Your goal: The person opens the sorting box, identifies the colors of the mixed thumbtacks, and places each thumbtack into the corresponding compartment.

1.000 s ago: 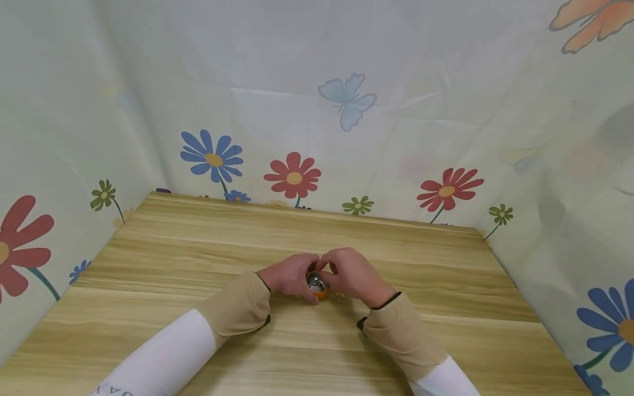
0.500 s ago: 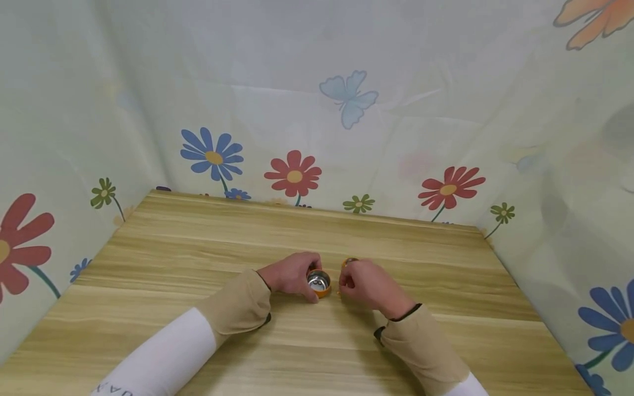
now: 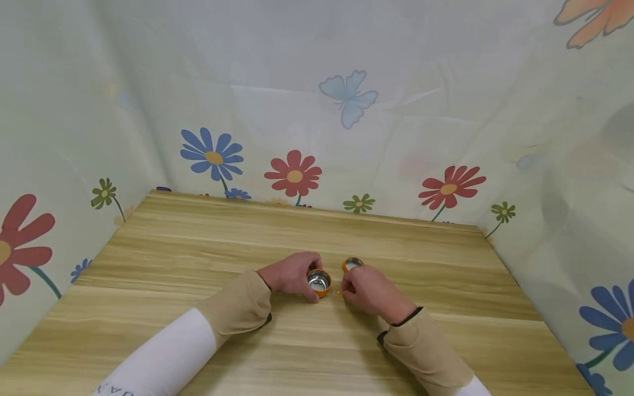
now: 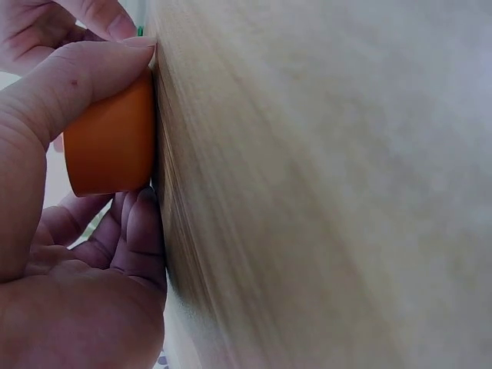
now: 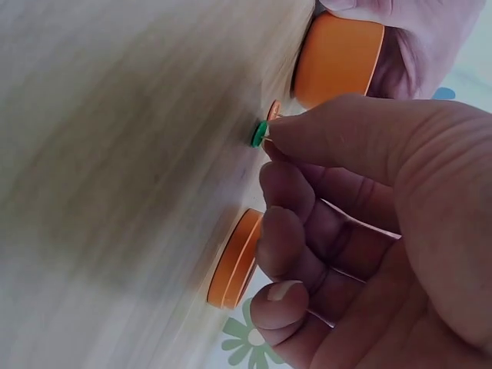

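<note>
My left hand (image 3: 293,274) grips a small round orange tin (image 3: 324,293) with a shiny metal inside, thumb and fingers on either side of its wall. It stands upright on the wooden table, and a few small things lie at its bottom. To the right, my right hand (image 3: 373,291) is low over the table. In the right wrist view, its thumb and index finger pinch a green thumbtack (image 5: 259,134) by the pin. An orange thumbtack (image 5: 274,110) lies just beyond it, towards the tin. Behind the right hand is the round orange lid (image 5: 234,261), metal side up.
The wooden table (image 3: 238,225) reaches back to a pale cloth wall (image 3: 247,121) printed with flowers and a butterfly. More of the same cloth hangs along both sides.
My right hand has moved from over the tin to the right, down to the thumbtacks on the table, uncovering the tin's opening and the lid. My left hand stays on the tin.
</note>
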A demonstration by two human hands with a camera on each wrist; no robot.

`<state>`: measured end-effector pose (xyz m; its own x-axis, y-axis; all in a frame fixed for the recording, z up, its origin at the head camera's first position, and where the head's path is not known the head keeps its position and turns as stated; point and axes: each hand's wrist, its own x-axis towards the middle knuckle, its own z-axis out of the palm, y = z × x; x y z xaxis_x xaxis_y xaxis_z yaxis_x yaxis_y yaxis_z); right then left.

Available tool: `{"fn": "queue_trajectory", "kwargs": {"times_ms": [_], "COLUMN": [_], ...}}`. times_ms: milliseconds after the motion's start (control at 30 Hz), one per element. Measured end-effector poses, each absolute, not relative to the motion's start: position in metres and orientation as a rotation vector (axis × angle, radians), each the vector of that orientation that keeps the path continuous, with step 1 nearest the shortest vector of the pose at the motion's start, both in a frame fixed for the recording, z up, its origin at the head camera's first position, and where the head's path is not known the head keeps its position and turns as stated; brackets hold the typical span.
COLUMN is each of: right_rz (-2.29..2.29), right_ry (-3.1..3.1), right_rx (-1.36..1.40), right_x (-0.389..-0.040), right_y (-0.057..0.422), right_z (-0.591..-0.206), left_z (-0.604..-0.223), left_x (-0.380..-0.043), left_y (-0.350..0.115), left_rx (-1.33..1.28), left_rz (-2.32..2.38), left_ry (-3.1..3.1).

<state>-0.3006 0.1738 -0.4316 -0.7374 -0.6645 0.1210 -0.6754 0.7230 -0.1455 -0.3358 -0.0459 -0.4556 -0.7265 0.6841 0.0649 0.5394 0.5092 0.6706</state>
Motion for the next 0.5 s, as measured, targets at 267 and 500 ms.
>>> {"fn": "queue_trajectory", "kwargs": {"times_ms": [267,500], "right_rz": [0.222,0.243], "right_ry": [-2.878,-2.894], "right_rx": [1.114,1.124], "right_x": [-0.3016,-0.3029], "right_y": [0.1735,0.1738], "right_z": [-0.4303,-0.4296], "left_z": [-0.4547,-0.4558], "left_x": [-0.3365,-0.3365], "left_y": [-0.046,-0.0458], "left_rx": [1.031,1.024], "left_rz": [1.018,1.003], "left_ry": [2.541,2.543]}}
